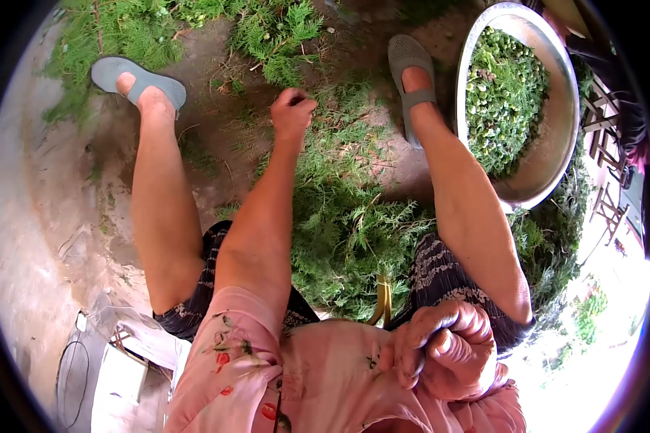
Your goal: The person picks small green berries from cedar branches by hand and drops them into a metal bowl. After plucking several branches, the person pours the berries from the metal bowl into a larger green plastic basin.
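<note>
Right hand [448, 350] curls over the pink shirt [325, 361]; whether its bent fingers hold anything, I cannot tell. Beyond, greenery [339, 238] covers the floor [72, 187] between the left leg [162, 173] and right leg [477, 216], partly hidden by the shirt. Past the right leg, the basin [552, 137] contains leafy bits [502, 101]. Farther forward, the left hand [294, 112] is clenched, contents unclear; sprigs [278, 40] beyond it are cut off above.

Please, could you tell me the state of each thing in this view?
Wide silver metal basin: partly filled with small green plant pieces.
Feathery green cuttings: loose, spread on brown ground.
Grey mesh shoes: both worn.
Left hand: fingers curled.
Right hand: fingers curled.
</note>
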### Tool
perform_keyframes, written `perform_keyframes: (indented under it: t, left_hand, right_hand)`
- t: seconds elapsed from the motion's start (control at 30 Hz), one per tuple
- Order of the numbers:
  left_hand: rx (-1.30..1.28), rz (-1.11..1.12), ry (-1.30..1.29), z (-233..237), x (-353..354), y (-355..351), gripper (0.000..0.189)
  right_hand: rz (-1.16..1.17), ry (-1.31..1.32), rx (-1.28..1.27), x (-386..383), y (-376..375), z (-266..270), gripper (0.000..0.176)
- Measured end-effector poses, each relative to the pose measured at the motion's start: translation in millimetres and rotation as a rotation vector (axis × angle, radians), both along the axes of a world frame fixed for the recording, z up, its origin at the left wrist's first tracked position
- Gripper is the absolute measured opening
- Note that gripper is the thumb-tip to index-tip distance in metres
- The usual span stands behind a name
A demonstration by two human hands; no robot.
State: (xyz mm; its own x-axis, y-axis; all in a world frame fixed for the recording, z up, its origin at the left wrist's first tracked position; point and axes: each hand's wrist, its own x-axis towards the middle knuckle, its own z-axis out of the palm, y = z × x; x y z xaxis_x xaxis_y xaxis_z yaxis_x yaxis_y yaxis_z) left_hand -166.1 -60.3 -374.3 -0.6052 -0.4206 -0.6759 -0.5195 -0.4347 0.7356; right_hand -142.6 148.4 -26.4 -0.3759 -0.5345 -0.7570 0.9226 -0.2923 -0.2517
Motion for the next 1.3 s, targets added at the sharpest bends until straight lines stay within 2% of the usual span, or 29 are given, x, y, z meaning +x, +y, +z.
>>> perform_keyframes:
  t: [0.03, 0.07, 0.1, 0.13, 0.17, 0.23, 0.53, 0.63, 0.7, 0.8, 0.93, 1.0, 1.03, 1.13, 1.2, 1.23, 1.3]
  left_hand:
    - [-0.004, -0.001, 0.003, 2, 8, -2, 0.008]
    - [0.229, 0.227, 0.047, -1, 19, -5, 0.009]
    - [0.461, 0.456, 0.089, -1, 29, -6, 0.012]
    - [0.639, 0.547, 0.105, 0, 38, -6, 0.015]
    - [0.631, 0.548, 0.107, -1, 46, -5, 0.015]
    - [1.018, 0.560, 0.217, 5, 58, 0, 0.010]
    - [0.973, 0.598, 0.210, 16, 61, 5, 0.005]
    - [0.927, 0.520, 0.204, 15, 62, 5, 0.004]
    - [0.495, 0.333, 0.079, 13, 51, 14, 0.007]
    - [0.411, 0.216, 0.032, 16, 32, 23, 0.006]
    - [0.597, 0.329, 0.091, 2, 22, 18, 0.007]
    - [0.886, 0.484, 0.078, 1, 23, 8, 0.010]
    - [0.887, 0.484, 0.074, 1, 22, 7, 0.010]
    - [0.750, 0.485, 0.007, 2, 21, 1, 0.013]
    - [0.673, 0.290, 0.112, 5, 22, -2, 0.012]
    - [0.673, 0.291, 0.111, 10, 20, -1, 0.012]
    - [0.041, -0.082, -0.081, 20, 13, 5, 0.016]
  right_hand:
    - [0.015, -0.003, -0.013, 0, 0, 0, 0.020]
    - [0.099, 0.086, 0.113, -3, -6, 2, 0.018]
    - [0.099, 0.086, 0.109, -1, -7, 4, 0.018]
    - [0.072, 0.100, 0.123, 0, -8, 5, 0.019]
    - [0.045, 0.115, 0.135, 2, -8, 6, 0.019]
    - [0.052, 0.123, 0.136, 4, -9, 6, 0.019]
    - [-0.005, 0.126, 0.132, 10, -10, 2, 0.020]
    - [0.001, 0.119, 0.125, 10, -10, 2, 0.019]
    - [0.000, 0.114, 0.121, 9, -8, 1, 0.019]
    - [-0.068, 0.032, -0.002, 9, -4, -1, 0.019]
    - [-0.061, 0.050, -0.008, 6, -4, -2, 0.020]
    - [-0.013, 0.061, 0.039, 3, -5, 0, 0.018]
    - [0.036, 0.072, 0.080, 1, -6, 1, 0.017]
    - [0.037, 0.052, 0.073, 1, -4, 2, 0.017]
    - [0.043, 0.049, 0.075, 2, -3, 0, 0.017]
    - [0.007, 0.047, 0.035, 3, -2, -1, 0.017]
    - [-0.027, 0.045, -0.004, 3, -1, -2, 0.018]
